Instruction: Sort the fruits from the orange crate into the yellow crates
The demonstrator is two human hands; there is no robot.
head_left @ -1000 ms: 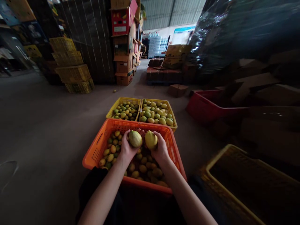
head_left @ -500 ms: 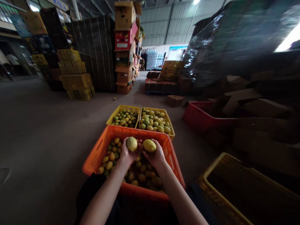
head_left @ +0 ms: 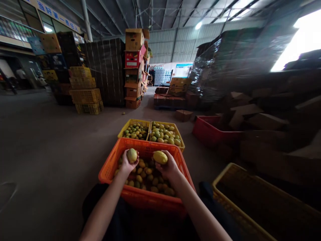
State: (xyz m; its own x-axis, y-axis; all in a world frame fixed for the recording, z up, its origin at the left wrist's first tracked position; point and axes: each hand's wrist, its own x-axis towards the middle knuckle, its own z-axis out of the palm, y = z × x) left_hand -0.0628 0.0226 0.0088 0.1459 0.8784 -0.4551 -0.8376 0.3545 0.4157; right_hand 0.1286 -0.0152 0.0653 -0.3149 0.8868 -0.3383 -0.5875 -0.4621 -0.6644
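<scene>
My left hand [head_left: 127, 165] is wrapped round a rounded green-yellow fruit [head_left: 131, 155], holding it up over the left part of an orange crate [head_left: 108, 164]. In my right hand [head_left: 171, 166] lies a longer, ribbed-looking yellow fruit [head_left: 160, 157], gripped from the right side. A gap separates the two hands. Below them, many loose yellow, orange and green fruits [head_left: 141, 172] cover the crate's bottom, partly hidden by my hands and forearms. Just beyond the crate, a left yellow crate [head_left: 121, 131] and a right yellow crate [head_left: 182, 141] hold similar fruits.
At the lower right stands another yellow crate [head_left: 235, 209], its inside dark. A red bin [head_left: 203, 130] and a heap of cardboard [head_left: 265, 120] lie beyond it. Stacked yellow crates [head_left: 86, 95] and a tall column of boxes [head_left: 132, 73] stand further back.
My left hand has moved left with its fruit, away from my right hand, which stays nearly in place with its own. The camera view has tilted up somewhat.
</scene>
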